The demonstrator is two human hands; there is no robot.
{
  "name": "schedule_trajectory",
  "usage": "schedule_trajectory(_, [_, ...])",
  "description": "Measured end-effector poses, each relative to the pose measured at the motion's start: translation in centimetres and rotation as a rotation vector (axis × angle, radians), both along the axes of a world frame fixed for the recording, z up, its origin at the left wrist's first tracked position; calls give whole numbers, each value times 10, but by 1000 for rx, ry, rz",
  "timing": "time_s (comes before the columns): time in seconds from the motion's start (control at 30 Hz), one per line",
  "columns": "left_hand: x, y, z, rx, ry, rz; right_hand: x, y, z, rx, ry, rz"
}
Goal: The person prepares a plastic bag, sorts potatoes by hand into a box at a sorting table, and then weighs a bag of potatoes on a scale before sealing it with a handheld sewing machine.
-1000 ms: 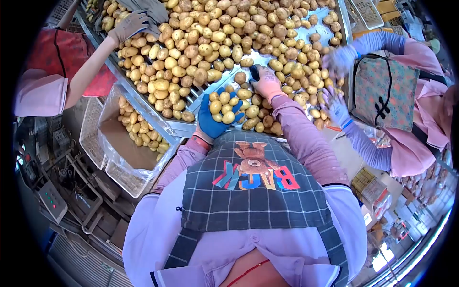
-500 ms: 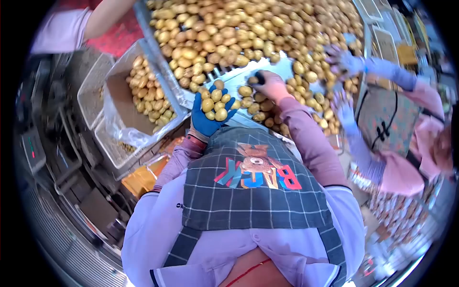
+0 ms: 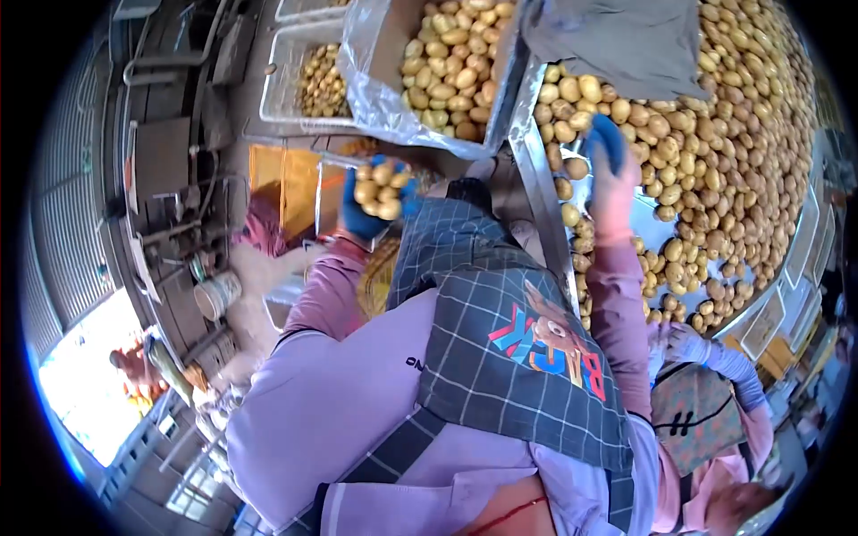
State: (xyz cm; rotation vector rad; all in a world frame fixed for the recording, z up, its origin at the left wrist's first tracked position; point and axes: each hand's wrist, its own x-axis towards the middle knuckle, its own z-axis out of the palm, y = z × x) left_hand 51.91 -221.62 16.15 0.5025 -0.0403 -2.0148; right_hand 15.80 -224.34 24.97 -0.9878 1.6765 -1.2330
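Observation:
My left hand (image 3: 356, 217), in a blue glove, is cupped palm up around several small yellow-brown potatoes (image 3: 380, 191), off to the left of the metal table. Over the table's near left part, my right hand (image 3: 614, 179) reaches into the loose potatoes (image 3: 684, 147) with its blue-covered fingers pointing away from me. Motion smears those fingers, and I cannot tell whether they grip a potato. Several potatoes lie right beside them, along the metal rim (image 3: 539, 165) of the table.
A plastic-lined box (image 3: 380, 98) of potatoes stands against the table's left side. Beyond it sits a white crate (image 3: 281, 89) with smaller ones. A grey cloth (image 3: 617, 40) lies over part of the heap. At the right, a co-worker's gloved hand (image 3: 688, 344) is at the table edge.
My view and body have turned left, bringing more floor into sight. My left hand has swung out from the table with its potatoes. The right hand has moved nearer the left rim.

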Motion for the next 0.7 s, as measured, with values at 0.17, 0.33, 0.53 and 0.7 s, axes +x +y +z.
schedule_trajectory(0.17, [152, 48, -81, 437, -764, -144, -46, 41, -60, 33, 148, -136])
schedule_trajectory(0.33, [-30, -38, -52, -576, -2213, 225, 0, 55, -121, -75, 749, 453])
schedule_trajectory(0.53, [-263, -65, -36, -1508, -2247, -386, -90, 184, -78, 304, 901, 525])
schedule_trajectory(0.7, [-299, -1, -6, -1840, -1365, -1052, -166, 227, -130, 555, 1117, -226])
